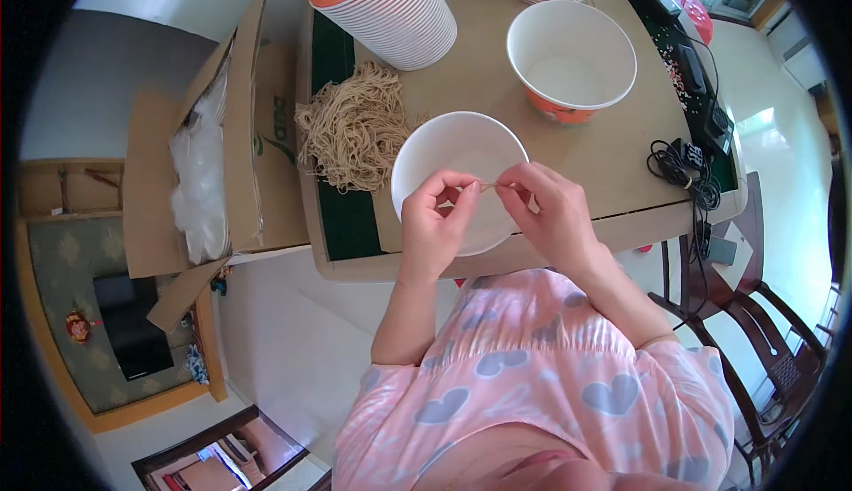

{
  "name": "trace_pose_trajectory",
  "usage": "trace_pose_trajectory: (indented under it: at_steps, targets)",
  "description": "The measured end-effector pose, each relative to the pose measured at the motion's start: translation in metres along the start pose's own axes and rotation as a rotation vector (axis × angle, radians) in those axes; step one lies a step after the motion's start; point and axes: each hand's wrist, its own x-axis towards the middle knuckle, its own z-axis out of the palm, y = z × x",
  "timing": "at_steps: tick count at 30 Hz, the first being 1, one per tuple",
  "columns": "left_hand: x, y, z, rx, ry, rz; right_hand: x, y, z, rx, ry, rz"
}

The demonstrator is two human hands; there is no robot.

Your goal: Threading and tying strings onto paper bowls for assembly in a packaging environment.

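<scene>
Fingers (468, 191) of both hands pinched narrow on one thin tan strand (487, 186), thumb against forefinger at each end, strand stretched in the short gap between the two pinches. It hangs over the open mouth of the white paper bowl (426, 149), not touching it as far as I can tell. Handling call: strand looks near weightless, dry and brittle, so likely snaps under pull or bend; grip at the very ends with light pad pressure, no twist. Too fine to say if it is straight or slightly bowed. Left hand (433, 225) sits knuckles up, wrist bent slightly inward, remaining fingers curled under. Right hand (552, 211) mirrors it, a bit higher, back of hand toward camera, forearm coming in from lower right across the pink heart-print top (532, 376). Bowl directly under the fingers, on the tan surface (612, 149) at its near edge; looks empty, light, thin-walled, would crush if squeezed. Just left of the fingers, past the bowl rim, a loose heap of the same tan strands (353, 127), tangled, touching the bowl's side. Beyond that, a tall stack of nested orange-printed cups (390, 3). Far right of the fingers, a second open bowl (571, 56), orange outside, white inside. Cardboard box (231, 136) with clear plastic bags stands left, off the surface edge. Black cables (683, 171) right.
</scene>
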Motion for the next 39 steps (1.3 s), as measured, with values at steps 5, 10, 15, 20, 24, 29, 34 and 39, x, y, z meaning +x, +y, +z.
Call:
trace_pose_trajectory:
  at_steps: [5, 10, 15, 20, 24, 29, 34, 39]
  targets:
    - [-0.001, -0.006, 0.002, -0.08, 0.016, 0.034, 0.0, 0.007, 0.005, -0.012, 0.029, -0.016]
    - [-0.005, -0.002, 0.004, -0.093, 0.044, 0.014, -0.002, 0.01, 0.007, -0.046, 0.06, -0.069]
    - [-0.002, -0.007, 0.004, 0.04, 0.06, 0.102, -0.004, 0.011, 0.007, -0.094, 0.063, -0.113]
    - [-0.003, -0.009, 0.01, 0.192, 0.172, 0.23, -0.005, 0.017, 0.008, -0.11, 0.076, -0.198]
    - [-0.003, -0.011, 0.01, 0.272, 0.229, 0.357, -0.005, 0.016, 0.007, -0.116, 0.044, -0.241]
    - [-0.004, 0.001, 0.007, 0.308, 0.198, 0.37, -0.003, 0.008, 0.004, 0.001, 0.059, -0.186]
    - [-0.009, 0.02, 0.011, 0.32, 0.07, 0.362, -0.001, 0.004, -0.003, 0.149, 0.083, -0.167]
    - [-0.012, 0.037, -0.01, 0.384, -0.215, 0.232, 0.002, 0.011, -0.022, 0.351, -0.03, -0.081]
